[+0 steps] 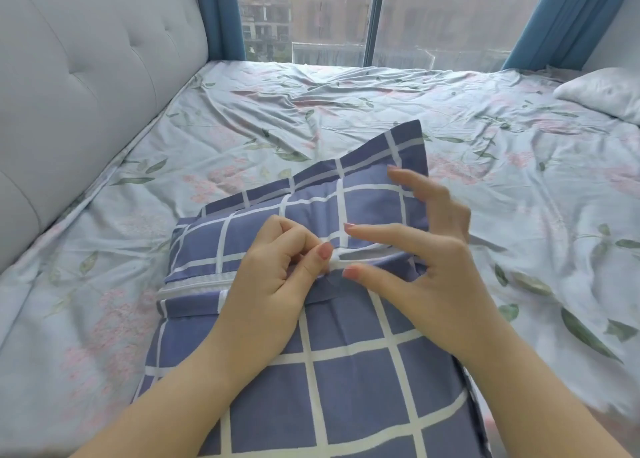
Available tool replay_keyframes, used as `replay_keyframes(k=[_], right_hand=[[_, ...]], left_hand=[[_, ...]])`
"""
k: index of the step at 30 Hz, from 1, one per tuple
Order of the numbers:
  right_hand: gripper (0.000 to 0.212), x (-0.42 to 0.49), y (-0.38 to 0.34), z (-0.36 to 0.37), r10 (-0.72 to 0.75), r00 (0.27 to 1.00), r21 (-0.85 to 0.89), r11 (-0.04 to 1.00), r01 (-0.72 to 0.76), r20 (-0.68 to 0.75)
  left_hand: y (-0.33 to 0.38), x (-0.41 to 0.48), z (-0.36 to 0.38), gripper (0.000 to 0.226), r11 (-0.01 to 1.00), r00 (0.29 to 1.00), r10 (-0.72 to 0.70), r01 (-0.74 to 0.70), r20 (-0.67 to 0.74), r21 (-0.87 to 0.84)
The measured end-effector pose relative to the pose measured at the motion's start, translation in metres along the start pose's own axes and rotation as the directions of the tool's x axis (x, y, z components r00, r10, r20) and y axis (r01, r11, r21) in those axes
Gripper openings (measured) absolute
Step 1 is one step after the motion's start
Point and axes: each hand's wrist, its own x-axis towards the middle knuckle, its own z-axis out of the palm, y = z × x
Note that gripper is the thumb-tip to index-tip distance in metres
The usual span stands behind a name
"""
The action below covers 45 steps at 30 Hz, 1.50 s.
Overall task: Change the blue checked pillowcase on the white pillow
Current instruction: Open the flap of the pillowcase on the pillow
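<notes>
A pillow in the blue checked pillowcase [349,381] lies on the bed in front of me, its far end folded up. A white zipper strip [194,286] runs along the case's opening at the left. My left hand [277,270] pinches the fabric edge at the opening between thumb and curled fingers. My right hand [422,260] hovers just right of it, fingers spread and relaxed, thumb tip near the same edge. A bare white pillow [602,92] lies at the far right of the bed.
The bed wears a pale floral sheet [311,111]. A grey tufted headboard [86,87] lines the left side. A large window [381,17] with blue curtains stands beyond the bed's far edge.
</notes>
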Motion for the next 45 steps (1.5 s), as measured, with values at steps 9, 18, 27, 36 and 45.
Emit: replay_keyframes(k=[9,18,27,36,45], right_hand=[[0.017,0.001,0.007,0.015,-0.07,0.995,0.023,0.997,0.069,0.069],[0.01,0.004,0.021,0.004,0.058,0.989,0.195,0.977,-0.084,0.134],[0.043,0.005,0.005,0.032,-0.042,0.992,0.001,0.999,0.042,0.12],[0.023,0.009,0.004,0.05,-0.241,0.964,-0.076,0.965,0.251,0.112],[0.013,0.011,0.012,0.033,-0.087,0.973,0.166,0.985,0.052,0.214]], left_hand=[[-0.008,-0.001,0.005,0.022,0.99,0.998,0.056,-0.056,0.004,0.127],[-0.025,-0.001,-0.01,0.025,0.974,0.999,-0.013,0.02,-0.031,0.227],[-0.022,-0.002,-0.014,0.026,0.985,1.0,0.021,-0.023,0.014,0.173],[-0.028,-0.005,-0.021,0.027,0.978,0.999,0.025,-0.029,0.023,0.207],[-0.036,-0.008,-0.043,0.031,0.968,0.998,-0.064,0.067,-0.019,0.243]])
